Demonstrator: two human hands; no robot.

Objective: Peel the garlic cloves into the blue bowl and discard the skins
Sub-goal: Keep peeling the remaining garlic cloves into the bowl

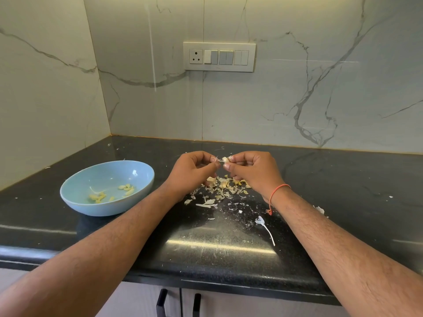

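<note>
Presently, a garlic clove (225,159) sits pinched in the right hand (254,172), long axis pointing left toward the left hand (194,171), whose fingers (215,163) pinch its skin; blue bowl (75,188) lies left of both.

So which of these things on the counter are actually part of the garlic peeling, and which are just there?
Part of the job:
garlic clove, pinched between the left hand and right hand
blue bowl holding peeled cloves
pile of skins on the counter, under the hands

Just there:
switch panel on the wall
orange wrist thread
cabinet handles
</note>
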